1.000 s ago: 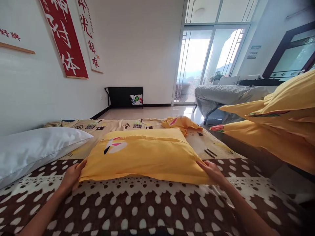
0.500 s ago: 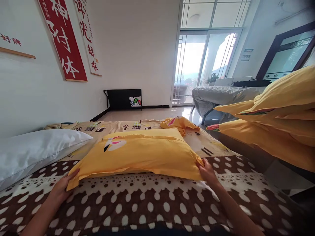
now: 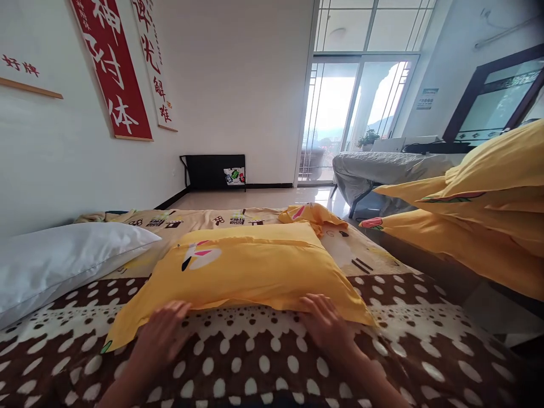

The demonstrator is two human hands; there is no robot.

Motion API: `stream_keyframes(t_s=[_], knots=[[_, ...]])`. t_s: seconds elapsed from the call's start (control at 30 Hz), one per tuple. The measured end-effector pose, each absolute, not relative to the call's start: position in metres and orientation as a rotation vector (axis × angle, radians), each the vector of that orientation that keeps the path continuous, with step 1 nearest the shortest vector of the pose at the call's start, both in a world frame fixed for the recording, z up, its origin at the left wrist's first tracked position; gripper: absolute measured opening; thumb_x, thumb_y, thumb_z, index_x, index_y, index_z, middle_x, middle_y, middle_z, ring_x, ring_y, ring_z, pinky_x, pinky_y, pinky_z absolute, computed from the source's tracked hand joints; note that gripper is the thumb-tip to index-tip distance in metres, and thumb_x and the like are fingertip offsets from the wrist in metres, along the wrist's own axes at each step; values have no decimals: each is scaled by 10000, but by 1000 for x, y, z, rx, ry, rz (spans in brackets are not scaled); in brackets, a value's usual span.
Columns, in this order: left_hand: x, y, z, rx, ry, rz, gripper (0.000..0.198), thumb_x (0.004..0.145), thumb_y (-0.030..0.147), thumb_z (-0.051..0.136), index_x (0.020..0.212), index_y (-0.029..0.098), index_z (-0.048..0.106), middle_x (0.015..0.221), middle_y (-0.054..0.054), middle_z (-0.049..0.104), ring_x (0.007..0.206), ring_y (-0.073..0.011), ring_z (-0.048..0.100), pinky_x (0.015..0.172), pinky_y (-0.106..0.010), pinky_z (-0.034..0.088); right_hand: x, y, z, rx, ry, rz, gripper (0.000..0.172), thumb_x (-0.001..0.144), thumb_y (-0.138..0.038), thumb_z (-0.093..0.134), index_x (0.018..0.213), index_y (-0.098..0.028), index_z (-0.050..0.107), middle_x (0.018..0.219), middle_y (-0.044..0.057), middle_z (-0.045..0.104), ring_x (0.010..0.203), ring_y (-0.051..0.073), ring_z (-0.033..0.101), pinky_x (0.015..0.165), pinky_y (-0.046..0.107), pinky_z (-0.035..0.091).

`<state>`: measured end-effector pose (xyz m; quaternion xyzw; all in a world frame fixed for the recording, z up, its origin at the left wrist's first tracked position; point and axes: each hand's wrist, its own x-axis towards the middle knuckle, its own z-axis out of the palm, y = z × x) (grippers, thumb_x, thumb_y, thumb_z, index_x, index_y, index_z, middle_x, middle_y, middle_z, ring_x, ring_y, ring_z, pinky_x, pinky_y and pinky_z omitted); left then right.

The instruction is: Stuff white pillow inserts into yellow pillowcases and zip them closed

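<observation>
Both hands have left the corners, I see: the left hand [image 3: 164, 334] and right hand [image 3: 327, 324] have slid inward and now lie flat, fingers spread, pinching nothing, on the near hem of the yellow pillow [image 3: 255, 269]. It sits mid-bed on the dotted blanket [image 3: 263, 368].

Yellow pillow [image 3: 250, 272] printed with pink-and-white cartoon figure. Brown blanket [image 3: 263, 362] dotted white. Plain white pillow [image 3: 63, 260] seen alongside. Red banner [image 3: 113, 68] lettered white.
</observation>
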<state>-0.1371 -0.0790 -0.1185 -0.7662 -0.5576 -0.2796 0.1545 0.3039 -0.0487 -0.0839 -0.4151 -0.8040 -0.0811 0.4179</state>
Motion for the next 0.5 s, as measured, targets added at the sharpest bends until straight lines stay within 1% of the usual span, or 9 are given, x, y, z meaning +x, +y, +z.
stream_keyframes(t_s=[0.07, 0.1, 0.17, 0.23, 0.3, 0.37, 0.43, 0.5], knots=[[-100, -64, -109, -2150, -1349, -546, 303, 860, 213, 494, 1139, 236, 613, 1154, -109, 639, 1094, -300, 566, 944, -442, 416, 256, -43, -82, -896, -2152, -468, 286, 903, -245, 463, 1161, -235, 585, 1029, 96, 644, 921, 247, 583, 828, 406, 470], [-86, -57, -102, -2095, -1278, -446, 279, 865, 142, 467, 1085, 203, 627, 1086, -112, 651, 1031, -287, 580, 901, -433, 422, 237, -37, -82, -866, -2175, -587, 289, 906, -213, 459, 1169, -189, 575, 1027, 110, 639, 910, 243, 569, 823, 402, 459], [-71, -49, -82, -2020, -1173, -304, 255, 847, 46, 443, 943, 172, 642, 918, -89, 653, 879, -253, 587, 799, -397, 428, 214, -20, -83, -812, -2179, -792, 245, 903, -150, 456, 1111, -137, 585, 970, 108, 637, 848, 224, 543, 788, 387, 438], [-69, -48, -61, -2034, -1064, -229, 234, 829, 18, 458, 823, 175, 631, 798, -57, 624, 760, -223, 564, 717, -362, 417, 207, -4, -85, -730, -2201, -919, 179, 903, -115, 458, 1001, -143, 606, 892, 77, 627, 773, 194, 513, 744, 363, 416], [-76, -53, -45, -2076, -970, -210, 225, 826, 12, 471, 770, 177, 614, 760, -44, 606, 721, -207, 546, 693, -345, 408, 211, 4, -85, -616, -2264, -951, 151, 913, -119, 466, 864, -164, 601, 815, 43, 604, 717, 164, 486, 703, 334, 392], [-84, -64, -39, -2095, -946, -217, 233, 836, 9, 462, 773, 181, 606, 754, -41, 596, 735, -198, 541, 713, -338, 407, 217, 3, -85, -543, -2308, -911, 191, 919, -138, 479, 753, -178, 564, 748, 18, 571, 680, 143, 463, 670, 313, 367], [-90, -74, -46, -2071, -1028, -236, 230, 860, 32, 447, 793, 187, 603, 760, -46, 591, 752, -197, 539, 746, -345, 405, 223, -5, -85, -532, -2295, -867, 202, 920, -140, 487, 733, -181, 550, 732, 9, 557, 657, 130, 448, 647, 303, 346], [-92, -80, -66, -2072, -1136, -243, 211, 874, 67, 450, 794, 188, 603, 775, -54, 597, 750, -196, 541, 756, -355, 404, 227, -14, -90, -559, -2303, -814, 195, 919, -128, 483, 747, -181, 556, 744, 17, 564, 662, 129, 456, 639, 301, 337]])
